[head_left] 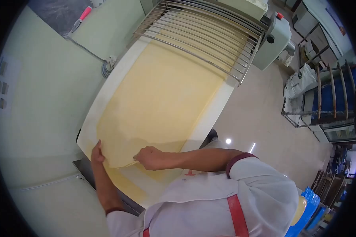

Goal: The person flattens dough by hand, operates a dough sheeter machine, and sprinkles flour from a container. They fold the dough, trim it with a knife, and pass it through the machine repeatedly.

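Note:
A large, thin, pale-yellow dough sheet [166, 91] covers the white belt [216, 100] of a dough sheeter. Its near edge is raised and partly turned back, with more dough [128, 185] on the belt below it. At the left corner of that edge is my left hand [98, 154], closed around the dough, thumb pointing up; some fingers are hidden. My right hand [149, 158] pinches the same edge farther right, knuckles up.
A metal bar guard [251, 61] spans the far end of the belt, beside the grey machine housing [273, 41] with a red button. On the left is a pale wall [39, 118]. Right of the floor [261, 110] stand a rack [334, 93] and a white bag [300, 83].

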### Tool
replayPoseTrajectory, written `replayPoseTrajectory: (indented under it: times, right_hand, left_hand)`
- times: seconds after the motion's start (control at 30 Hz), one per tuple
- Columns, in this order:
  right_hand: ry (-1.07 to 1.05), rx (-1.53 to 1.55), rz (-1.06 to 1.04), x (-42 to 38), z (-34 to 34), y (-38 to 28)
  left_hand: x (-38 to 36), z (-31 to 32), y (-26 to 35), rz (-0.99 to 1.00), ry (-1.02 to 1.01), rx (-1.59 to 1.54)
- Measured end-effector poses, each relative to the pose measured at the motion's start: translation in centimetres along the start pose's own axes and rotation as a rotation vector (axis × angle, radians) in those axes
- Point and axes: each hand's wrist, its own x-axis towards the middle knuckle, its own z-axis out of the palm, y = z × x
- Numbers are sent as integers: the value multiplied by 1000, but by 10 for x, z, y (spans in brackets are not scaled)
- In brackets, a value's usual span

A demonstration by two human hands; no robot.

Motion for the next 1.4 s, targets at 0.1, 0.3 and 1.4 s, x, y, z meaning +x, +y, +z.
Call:
replayPoseTrajectory:
  times: [0.1, 0.3, 1.4]
  right_hand:
    - [93, 227, -18, -2, -30, 4]
    - [327, 586, -31, -41, -143, 41]
    - [1056, -1007, 733, -342, -632, 336]
  left_hand:
    - [-26, 21, 62, 103, 250, 701]
    - [-111, 233, 190, 440, 290, 933]
    - [54, 411, -44, 752, 506, 1615]
